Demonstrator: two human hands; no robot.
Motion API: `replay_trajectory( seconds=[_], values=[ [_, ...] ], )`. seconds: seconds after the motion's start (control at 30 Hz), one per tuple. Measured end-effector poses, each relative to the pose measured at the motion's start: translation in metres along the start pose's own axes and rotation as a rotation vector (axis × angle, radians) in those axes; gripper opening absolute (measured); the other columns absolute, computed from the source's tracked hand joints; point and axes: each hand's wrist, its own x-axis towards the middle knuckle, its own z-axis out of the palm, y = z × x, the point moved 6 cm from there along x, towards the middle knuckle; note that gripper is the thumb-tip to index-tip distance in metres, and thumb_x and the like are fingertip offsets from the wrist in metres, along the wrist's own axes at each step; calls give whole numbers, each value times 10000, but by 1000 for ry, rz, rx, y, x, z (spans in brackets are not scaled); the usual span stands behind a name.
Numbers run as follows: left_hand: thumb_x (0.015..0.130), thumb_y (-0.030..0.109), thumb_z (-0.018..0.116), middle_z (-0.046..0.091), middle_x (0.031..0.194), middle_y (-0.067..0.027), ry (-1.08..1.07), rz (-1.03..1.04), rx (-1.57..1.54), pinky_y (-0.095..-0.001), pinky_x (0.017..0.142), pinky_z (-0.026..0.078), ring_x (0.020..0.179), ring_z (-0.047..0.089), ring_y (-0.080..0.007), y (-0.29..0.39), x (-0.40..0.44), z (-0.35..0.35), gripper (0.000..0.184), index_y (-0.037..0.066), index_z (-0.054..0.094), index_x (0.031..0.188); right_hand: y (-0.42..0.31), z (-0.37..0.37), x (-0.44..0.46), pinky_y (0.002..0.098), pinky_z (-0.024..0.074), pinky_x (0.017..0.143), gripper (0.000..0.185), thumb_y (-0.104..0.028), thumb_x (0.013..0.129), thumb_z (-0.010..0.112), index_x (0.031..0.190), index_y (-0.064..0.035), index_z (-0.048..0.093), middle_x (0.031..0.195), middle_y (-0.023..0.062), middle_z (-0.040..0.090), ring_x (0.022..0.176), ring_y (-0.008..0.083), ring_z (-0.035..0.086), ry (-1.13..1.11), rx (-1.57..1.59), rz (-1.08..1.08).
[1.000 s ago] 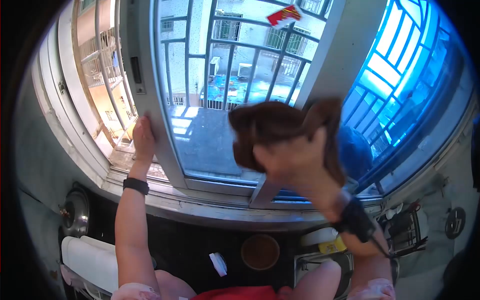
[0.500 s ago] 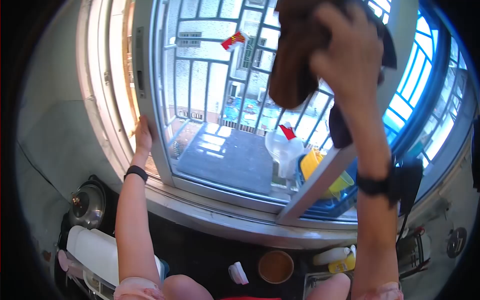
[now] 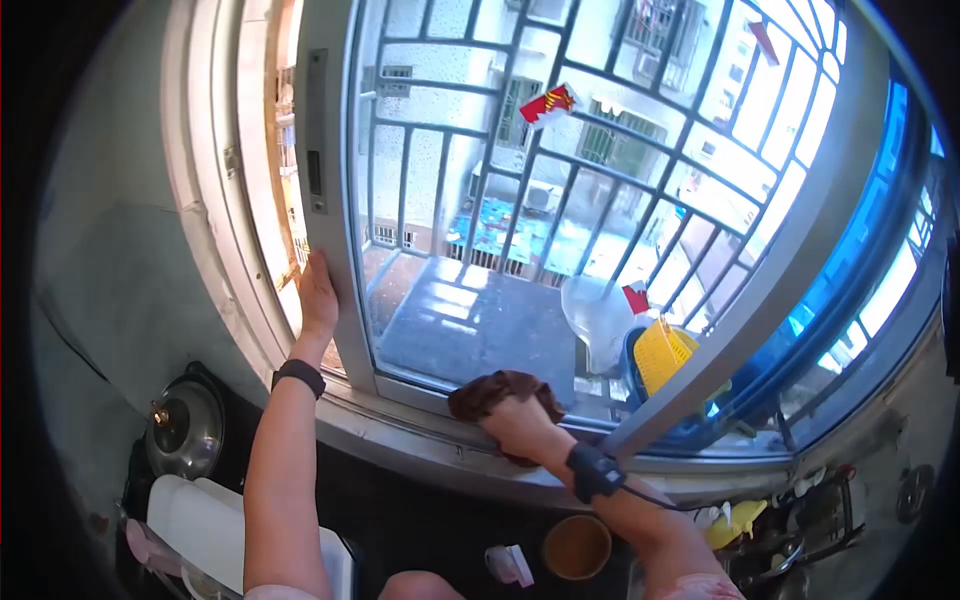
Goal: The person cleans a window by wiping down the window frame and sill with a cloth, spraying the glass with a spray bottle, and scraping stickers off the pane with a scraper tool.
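Note:
Brown cloth (image 3: pixel 505 388) is bunched under my right hand (image 3: pixel 527 428), pressed against the bottom rail of the sliding window at its lower middle. The hand is closed on the cloth, and its fingertips are partly hidden. On the left, my left hand (image 3: pixel 318 298) grips the upright edge of the window frame (image 3: pixel 330 215), some of its fingers out of sight behind it. Through the glass pane, metal bars (image 3: pixel 470 130) and a grey board (image 3: pixel 480 315) show outside.
Below the sill (image 3: pixel 420 440), a dark counter holds a lidded metal pot (image 3: pixel 187 430), a white container (image 3: pixel 200 525), a small pink-and-white item (image 3: pixel 510 565), a round brown bowl (image 3: pixel 577 547) and a yellow bottle (image 3: pixel 735 525). Outside stands a yellow basket (image 3: pixel 663 355).
My right hand has swept the brown cloth from the upper right of the pane down to the bottom rail. My left hand stays on the frame edge. The view has shifted slightly.

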Motion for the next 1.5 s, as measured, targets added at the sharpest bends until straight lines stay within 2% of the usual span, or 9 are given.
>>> replay_trajectory(
  seconds=[0.2, 0.27, 0.47, 0.53, 0.8, 1.0, 1.03, 1.2, 1.5],
  values=[
    [1054, 448, 281, 655, 1032, -161, 107, -43, 40, -369, 874, 449, 947, 601, -277, -30, -1, 8, 593, -57, 585, 1127, 56, -249, -47, 549, 385, 815, 258, -135, 540, 725, 782, -154, 637, 1045, 105, 607, 1001, 369, 560, 938, -208, 255],
    [1051, 468, 266, 658, 1017, -164, 136, -54, 70, -367, 868, 454, 936, 607, -279, -34, -2, 7, 619, -58, 584, 1121, 94, -303, -59, 481, 412, 805, 313, -201, 527, 742, 818, -163, 633, 893, 98, 586, 951, 356, 560, 964, -346, 622],
    [1028, 547, 243, 648, 1053, -157, 116, -101, -99, -386, 847, 464, 933, 609, -262, -29, -7, 13, 688, -42, 579, 1145, 59, -114, -61, 651, 420, 731, 257, -199, 660, 671, 901, -112, 676, 882, 132, 643, 954, 411, 606, 590, -169, 267],
    [1029, 539, 245, 645, 1056, -167, 88, -104, -77, -393, 844, 464, 933, 609, -279, -25, -7, 12, 678, -40, 579, 1145, 30, -61, -66, 577, 445, 727, 256, -238, 635, 718, 862, -122, 696, 852, 89, 650, 910, 323, 623, -169, -206, 530],
    [1034, 523, 232, 655, 1037, -212, 99, -16, -27, -418, 849, 457, 946, 613, -354, -16, -7, 14, 676, -40, 588, 1147, 27, -146, -119, 571, 349, 925, 236, -174, 585, 743, 812, -169, 679, 1282, 93, 559, 1192, 354, 501, 410, -17, 654],
    [1047, 442, 256, 655, 1031, -195, 71, -35, -17, -404, 831, 477, 936, 625, -329, -27, -7, 19, 565, -8, 578, 1163, 53, -156, -104, 398, 522, 733, 163, -174, 726, 718, 879, -118, 719, 788, 94, 665, 766, 300, 661, 33, 373, 921],
    [1051, 437, 254, 656, 1002, -195, 91, -10, 4, -399, 820, 480, 922, 628, -330, -17, -8, 17, 567, -19, 577, 1150, 61, -180, -99, 323, 511, 581, 118, -181, 779, 709, 841, -81, 714, 632, 101, 623, 589, 232, 638, 545, 299, 793],
    [1053, 446, 261, 661, 998, -190, 54, -11, -96, -388, 814, 486, 905, 633, -328, -19, -8, 19, 576, -27, 578, 1144, 81, -236, -77, 392, 518, 618, 242, -179, 749, 733, 906, -55, 597, 809, 116, 603, 673, 300, 625, 952, -167, 849],
    [1043, 478, 248, 651, 1080, -208, 70, -21, -46, -389, 853, 477, 969, 624, -333, -18, -6, 17, 620, -29, 564, 1211, 95, -232, -65, 399, 521, 568, 261, -124, 722, 738, 880, -62, 539, 760, 127, 589, 656, 315, 621, 875, -271, 751]
  ],
)
